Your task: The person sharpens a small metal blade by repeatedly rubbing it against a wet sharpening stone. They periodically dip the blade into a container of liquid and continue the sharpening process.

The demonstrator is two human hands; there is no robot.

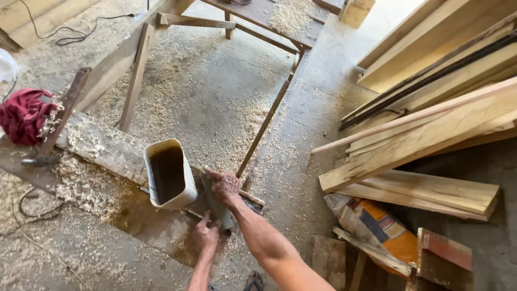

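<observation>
A dark grey flat slab [216, 209] lies on a sawdust-covered wooden beam [102, 148] low on the floor. My right hand [224, 186] presses on its far end. My left hand [206, 235] grips its near end. Both hands rest on the slab, fingers curled over it. Just left of the hands, a white rectangular container [186, 178] stands on the beam, holding dark liquid. What kind of thing the slab is I cannot tell.
A red cloth [21, 116] and a long metal tool [56, 126] lie at the beam's left end. Stacked planks [431, 124] fill the right side, with an orange sack [379, 229] below. A wooden trestle [215, 21] and a cable [70, 35] sit at the back.
</observation>
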